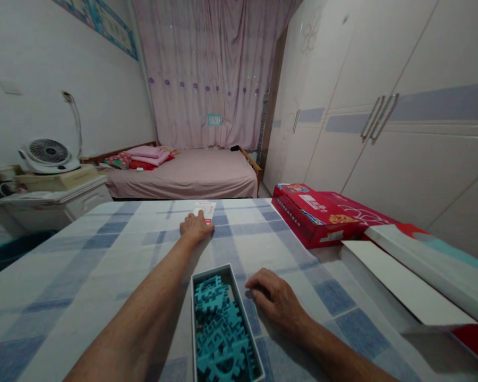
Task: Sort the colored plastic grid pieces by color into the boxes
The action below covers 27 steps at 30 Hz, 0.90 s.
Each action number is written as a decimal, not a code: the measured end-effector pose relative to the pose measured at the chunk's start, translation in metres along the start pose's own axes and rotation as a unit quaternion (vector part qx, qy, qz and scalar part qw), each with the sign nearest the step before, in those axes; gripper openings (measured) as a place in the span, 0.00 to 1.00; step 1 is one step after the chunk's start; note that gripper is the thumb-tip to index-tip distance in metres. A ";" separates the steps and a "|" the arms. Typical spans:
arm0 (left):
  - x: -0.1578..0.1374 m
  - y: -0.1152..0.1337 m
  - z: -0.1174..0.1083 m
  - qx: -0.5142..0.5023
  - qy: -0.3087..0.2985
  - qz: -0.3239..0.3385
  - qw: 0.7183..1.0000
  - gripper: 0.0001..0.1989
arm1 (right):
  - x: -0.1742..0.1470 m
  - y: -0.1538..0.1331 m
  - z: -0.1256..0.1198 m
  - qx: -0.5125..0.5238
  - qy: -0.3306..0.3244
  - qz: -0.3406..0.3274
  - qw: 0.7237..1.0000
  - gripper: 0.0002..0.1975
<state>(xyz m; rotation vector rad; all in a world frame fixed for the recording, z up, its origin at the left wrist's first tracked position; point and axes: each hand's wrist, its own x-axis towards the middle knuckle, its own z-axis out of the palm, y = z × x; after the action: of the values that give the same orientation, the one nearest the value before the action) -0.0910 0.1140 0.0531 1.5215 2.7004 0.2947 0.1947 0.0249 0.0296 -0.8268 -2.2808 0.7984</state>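
A long, open grey-white box (195, 366) lies near me on the table, filled with teal toothed, interlocking plastic pieces (223, 329). Far across the cloth, my left hand (196, 227) is stretched out past the box, its fingers closed down on a flat white card with red print (207, 208). Part of the card is hidden beneath the fingers. Just right of the box, my right hand (274, 297) rests on the tablecloth. Its fingers are loosely curled, with a gap between thumb and forefinger, and nothing shows in it.
The table has a blue-and-white checked cloth (115, 260). At the right lie a red printed box (314, 212) and an open white carton (402, 281). Beyond the table stand a bed (207, 172) and, at the left, a fan (50, 154) on a cabinet. Wardrobe doors (366, 170) line the right side.
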 end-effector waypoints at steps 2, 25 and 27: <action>0.004 -0.002 -0.005 0.007 -0.016 -0.001 1.000 0.34 | 0.000 0.000 0.000 -0.001 -0.001 -0.001 1.000 0.09; 0.030 -0.018 -0.017 0.071 -0.089 0.040 0.993 0.34 | 0.000 0.000 -0.001 -0.019 -0.013 -0.013 1.000 0.10; 0.028 -0.024 -0.018 0.075 -0.088 0.073 0.991 0.32 | 0.000 0.000 0.000 -0.018 -0.014 -0.014 1.000 0.10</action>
<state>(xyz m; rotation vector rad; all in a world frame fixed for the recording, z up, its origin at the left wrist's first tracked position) -0.1276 0.1228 0.0687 1.6982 2.5308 -0.0395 0.1953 0.0253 0.0295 -0.8024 -2.3328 0.7624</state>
